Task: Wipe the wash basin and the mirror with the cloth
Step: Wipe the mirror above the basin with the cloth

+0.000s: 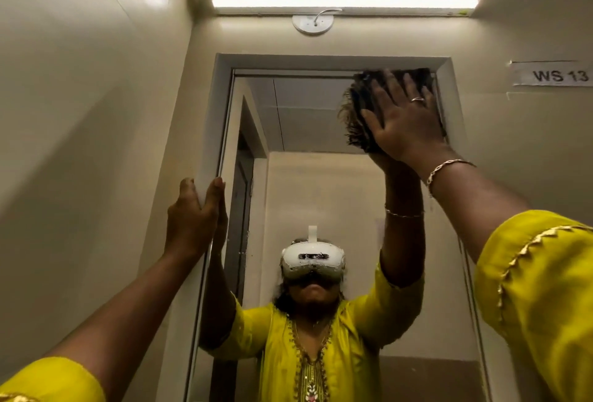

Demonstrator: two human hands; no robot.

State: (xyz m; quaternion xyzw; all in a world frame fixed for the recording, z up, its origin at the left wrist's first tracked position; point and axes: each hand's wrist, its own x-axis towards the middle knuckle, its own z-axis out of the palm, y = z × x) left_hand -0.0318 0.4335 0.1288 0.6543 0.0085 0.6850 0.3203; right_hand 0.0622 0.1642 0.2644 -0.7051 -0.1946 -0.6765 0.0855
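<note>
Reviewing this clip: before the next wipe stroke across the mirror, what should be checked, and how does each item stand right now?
1. Cloth flat against the mirror: ok, at the top right corner.
2. Right hand pressing the cloth with open palm: ok.
3. Left hand bracing on the frame, off the glass: ok.
4. Glass below the cloth unobstructed: ok.
5. Speckles low on the glass need wiping: not ok.
6. Wash basin wiped: cannot tell, out of view.
</note>
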